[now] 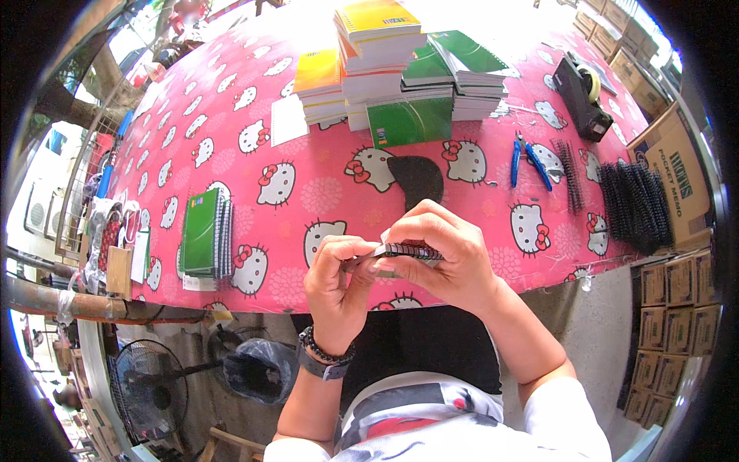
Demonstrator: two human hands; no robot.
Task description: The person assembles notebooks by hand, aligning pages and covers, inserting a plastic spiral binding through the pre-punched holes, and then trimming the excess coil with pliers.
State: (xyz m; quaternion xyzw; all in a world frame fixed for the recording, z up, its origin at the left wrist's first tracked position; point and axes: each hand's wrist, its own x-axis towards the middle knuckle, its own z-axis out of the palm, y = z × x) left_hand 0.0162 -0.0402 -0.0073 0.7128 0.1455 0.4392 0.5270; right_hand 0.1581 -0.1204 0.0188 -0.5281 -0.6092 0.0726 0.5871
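Pinched in left hand (339, 271) and right hand (445, 245) together: spiral notebook (402, 251), above near edge of pink tablecloth (292, 219), black coil (418, 251) turned upward, its long axis running roughly left to right.

White sleeves (568, 420), black beaded bracelet (329, 356)

Furnished with a pink cat-print-covered table (289, 219) over grey floor (589, 331); brightly lit at far side; flanked right by stacked brown cardboard boxes (677, 331).

Remotely I'm seeing 1 notepad (413, 252) up front, notebook pile (206, 237) to its left, pliers (536, 167) right, tape dispenser (583, 108) behind those.
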